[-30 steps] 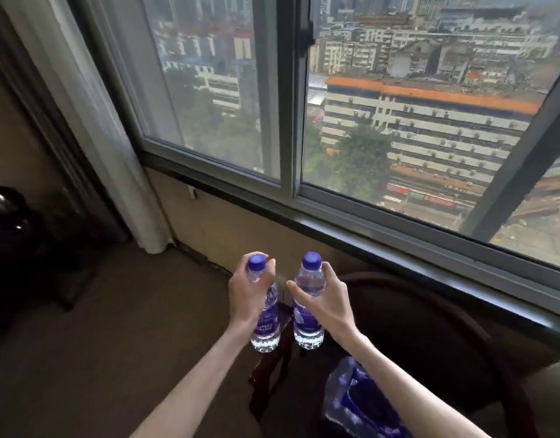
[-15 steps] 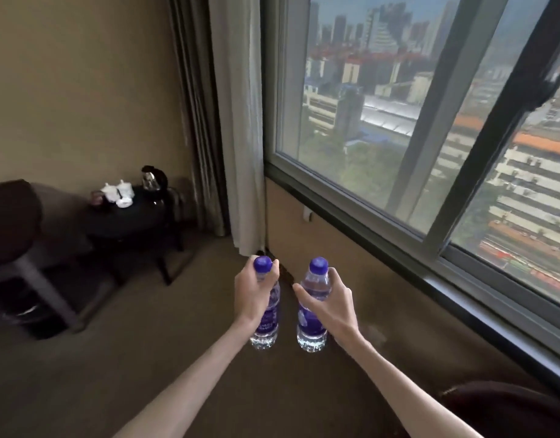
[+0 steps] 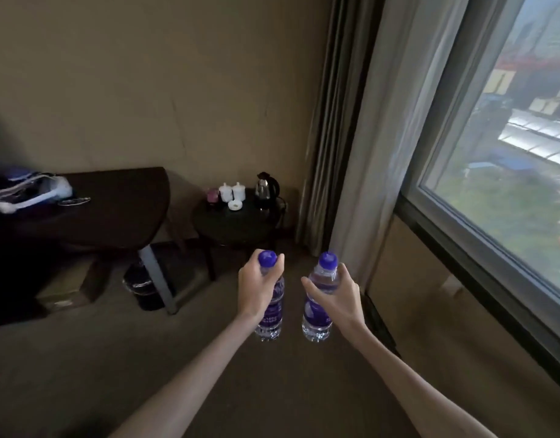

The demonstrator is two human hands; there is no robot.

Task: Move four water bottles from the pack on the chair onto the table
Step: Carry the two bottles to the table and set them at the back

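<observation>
I hold two clear water bottles with purple caps and purple labels upright in front of me, above the carpet. My left hand grips the upper part of the left bottle. My right hand is wrapped around the right bottle. A dark desk-like table stands at the left, and a small round dark table sits in the corner ahead. The chair and the pack are out of view.
A white and blue bag lies on the left table. Two white cups, a small dish and a black kettle stand on the round table. A black bin sits beneath the desk. Curtains and a window are at the right.
My view has swung left, away from the window and chair, toward the room's corner. The tables have come nearer and more central. Both hands still hold their bottles out in front.
</observation>
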